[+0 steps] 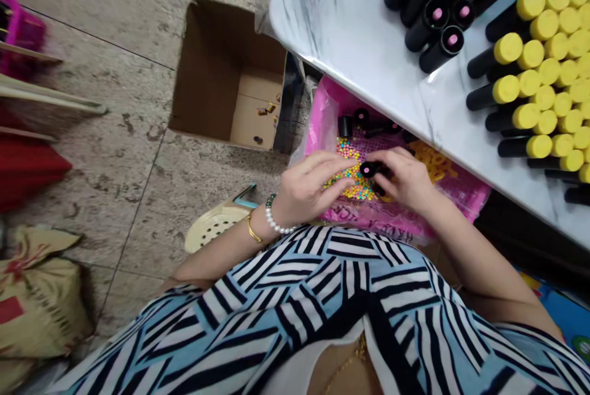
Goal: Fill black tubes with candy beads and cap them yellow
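My right hand (405, 179) is closed around a small black tube (367, 169) with a pink tip at its centre. That tube is held over a pink basket (318, 128), its open end towards my left hand (316, 185). My left hand's fingers stretch over a heap of small colourful beads (353, 152), with the thumb apart and nothing visible between them. Loose black tubes (345, 126) lie behind the beads in the basket. To the right are small yellow pieces (431, 161), partly hidden by my right hand.
A marble-patterned table (341, 32) overhangs the basket. On it stand black tubes with pink centres (428, 20) and rows of black tubes with yellow caps (548, 94). A cardboard box (207, 69) with a few scraps, a cream perforated shoe (214, 226) and a sack (41, 297) are on the floor.
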Tool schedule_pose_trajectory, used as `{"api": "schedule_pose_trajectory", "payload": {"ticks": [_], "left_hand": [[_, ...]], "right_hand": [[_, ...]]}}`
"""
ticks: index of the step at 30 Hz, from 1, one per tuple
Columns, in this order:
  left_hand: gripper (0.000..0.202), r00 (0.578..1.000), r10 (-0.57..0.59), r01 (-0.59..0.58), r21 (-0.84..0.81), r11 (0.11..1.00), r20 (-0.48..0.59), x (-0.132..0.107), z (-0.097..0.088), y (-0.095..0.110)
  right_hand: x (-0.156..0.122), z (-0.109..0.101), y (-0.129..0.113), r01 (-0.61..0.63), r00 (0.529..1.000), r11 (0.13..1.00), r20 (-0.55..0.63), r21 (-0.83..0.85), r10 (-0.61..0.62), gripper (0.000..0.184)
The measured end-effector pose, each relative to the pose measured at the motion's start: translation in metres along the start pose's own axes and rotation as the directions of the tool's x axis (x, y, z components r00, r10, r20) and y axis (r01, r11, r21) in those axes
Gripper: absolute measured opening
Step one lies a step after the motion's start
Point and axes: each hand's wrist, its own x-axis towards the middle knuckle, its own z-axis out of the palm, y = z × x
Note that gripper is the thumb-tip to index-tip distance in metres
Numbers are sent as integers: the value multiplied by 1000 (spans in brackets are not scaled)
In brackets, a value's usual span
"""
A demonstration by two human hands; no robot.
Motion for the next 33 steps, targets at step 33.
{"api": "schedule_pose_trajectory", "payload": {"ticks": [33], "left_hand": [[28, 963, -254, 264, 119, 957, -94, -27, -4, -15]], "right_hand": [[10, 45, -18, 207, 915, 978, 360, -39, -179, 24]]}}
